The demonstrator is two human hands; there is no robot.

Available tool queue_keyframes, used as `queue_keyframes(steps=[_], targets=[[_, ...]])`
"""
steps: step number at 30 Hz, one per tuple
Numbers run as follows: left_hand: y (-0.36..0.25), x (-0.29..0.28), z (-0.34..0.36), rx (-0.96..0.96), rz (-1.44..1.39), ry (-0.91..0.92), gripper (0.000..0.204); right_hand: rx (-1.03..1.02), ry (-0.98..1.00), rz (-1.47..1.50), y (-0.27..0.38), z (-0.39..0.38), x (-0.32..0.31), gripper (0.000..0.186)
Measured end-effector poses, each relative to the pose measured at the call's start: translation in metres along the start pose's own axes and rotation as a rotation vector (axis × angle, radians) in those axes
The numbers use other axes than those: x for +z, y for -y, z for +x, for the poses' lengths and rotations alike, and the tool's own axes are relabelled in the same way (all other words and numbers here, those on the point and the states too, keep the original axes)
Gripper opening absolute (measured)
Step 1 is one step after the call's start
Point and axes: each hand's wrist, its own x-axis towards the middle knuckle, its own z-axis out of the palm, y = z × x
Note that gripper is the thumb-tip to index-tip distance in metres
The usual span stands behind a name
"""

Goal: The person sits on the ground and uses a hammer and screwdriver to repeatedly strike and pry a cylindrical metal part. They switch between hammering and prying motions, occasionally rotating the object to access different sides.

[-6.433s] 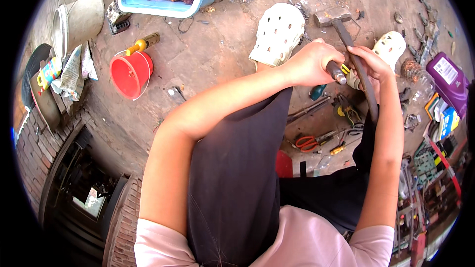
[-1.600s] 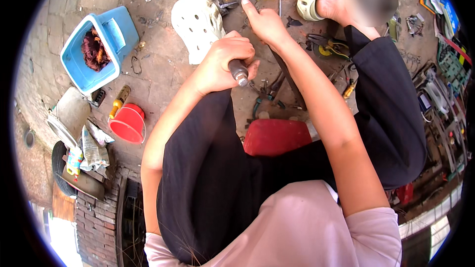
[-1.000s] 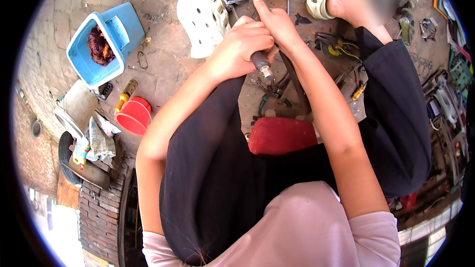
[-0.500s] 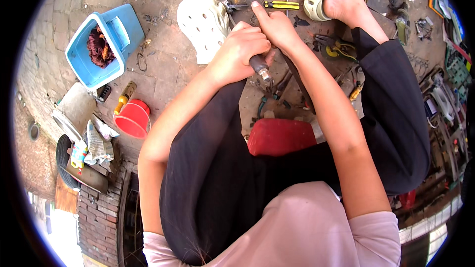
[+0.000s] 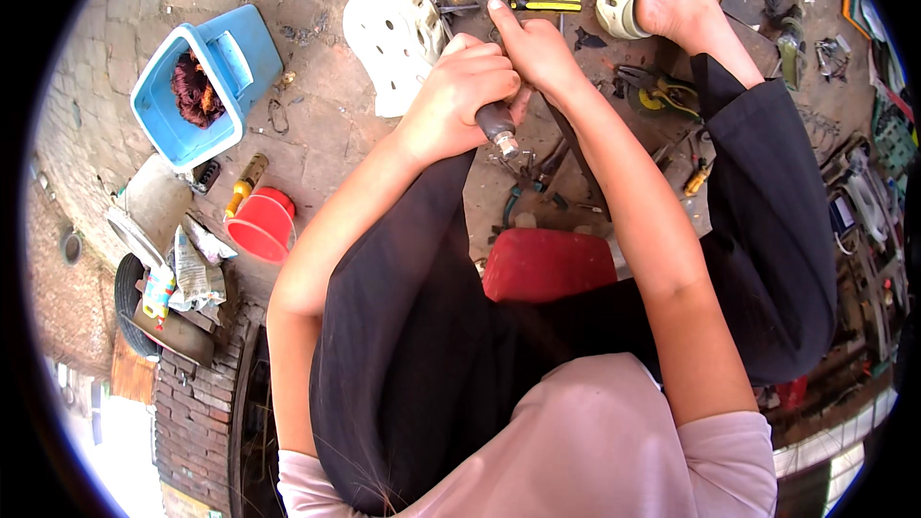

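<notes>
Inside the clenched left hand (image 5: 468, 88) sits a dark handle (image 5: 493, 121), metal end (image 5: 506, 144) bodyward — right hand (image 5: 539, 56) gripping a dark bar (image 5: 567, 137).

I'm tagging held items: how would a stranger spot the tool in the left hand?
Find the red block mid-picture; above it is the left hand. The tool is the dark shaft poking from its fist. Its shiny metal end sets it apart from the long dark bar by the right forearm.

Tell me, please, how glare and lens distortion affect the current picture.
Head view: a white patch at lower left is blown out; the pale strip at lower right bows; the left hand and right hand look fairly sharp; black fills the corners.
</notes>
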Motion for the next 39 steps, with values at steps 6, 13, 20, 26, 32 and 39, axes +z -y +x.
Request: queue_keyframes(steps=[6, 13, 20, 26, 32, 39], targets=[[0.002, 0.002, 0.001, 0.006, 0.018, -0.028, 0.031, -0.011, 0.004, -0.007, -0.002, 0.002, -0.001, 0.081], [0.005, 0.009, 0.002, 0.007, 0.040, -0.120, 0.033, 0.001, 0.015, -0.034, -0.004, 0.006, -0.002, 0.085], [0.003, 0.010, -0.002, -0.008, 0.053, -0.167, 0.036, -0.021, -0.077, 0.014, 0.004, -0.002, -0.006, 0.079], [0.003, 0.010, -0.007, -0.046, 0.042, -0.176, 0.037, 0.013, -0.050, 0.318, 0.042, -0.029, -0.027, 0.063], [0.000, 0.010, -0.005, -0.030, 0.025, -0.206, 0.039, 0.129, -0.058, 0.372, 0.063, -0.050, -0.044, 0.059], [0.003, 0.008, -0.001, -0.071, -0.006, -0.339, 0.035, 0.000, -0.156, 0.410, 0.061, -0.109, -0.048, 0.060]])
